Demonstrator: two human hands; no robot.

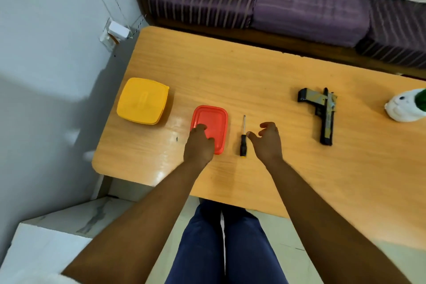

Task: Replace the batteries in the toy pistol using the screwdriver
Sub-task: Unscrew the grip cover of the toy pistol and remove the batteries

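Table [253, 80]: wooden top, carrying every item listed below.
My left hand [199, 145]: fingers loosely curled, resting on the near left corner of the red container [213, 125]; nothing gripped.
My right hand [267, 143]: half open, thumb and fingers spread, empty, just right of the screwdriver [243, 139].
Screwdriver: flat on the table between my hands, black handle near, tip pointing far.
Toy pistol [322, 113]: lying on its side, well right of my right hand, untouched.
Yellow container [143, 100]: lid on, far left.

table [253, 80] — orange woodgrain | boxes — yellow [142, 100], red [213, 120] | sofa [299, 7] — purple, striped | screwdriver [243, 140] handle — black
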